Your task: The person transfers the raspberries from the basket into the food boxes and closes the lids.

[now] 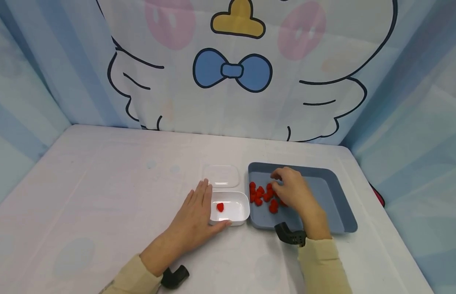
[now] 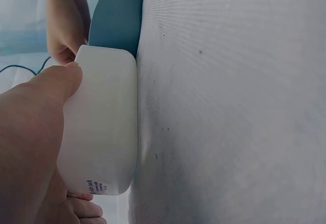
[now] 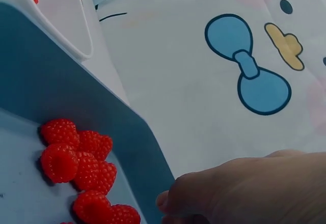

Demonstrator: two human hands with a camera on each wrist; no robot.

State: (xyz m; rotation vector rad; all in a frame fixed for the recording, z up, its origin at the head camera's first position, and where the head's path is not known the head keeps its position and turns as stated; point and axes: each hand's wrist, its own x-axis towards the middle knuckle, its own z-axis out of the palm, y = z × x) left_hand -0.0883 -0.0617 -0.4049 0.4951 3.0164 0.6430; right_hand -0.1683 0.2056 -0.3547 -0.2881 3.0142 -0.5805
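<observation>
Tan sleeves (image 1: 134, 275) come first, with a bent black piece (image 1: 174, 277) at the left wrist and another (image 1: 289, 236) at the right. Next is the left hand (image 1: 193, 218), its fingers straight and side by side along the white box (image 1: 240, 220), its thumb spread out and touching the near side. One red berry (image 1: 220, 207) sits in the box. Right beside it is a blue tray (image 1: 329, 200), with a bunch of red berries (image 1: 266, 197) at its left end. Over them is the right hand (image 1: 292, 190), its fingers bent; I can't tell if it holds one. Past the box, a clear lid (image 1: 224, 176) lies on the white counter (image 1: 114, 183). At the back hangs a cloth (image 1: 81, 49) with a blue bow (image 1: 232, 70) on it
</observation>
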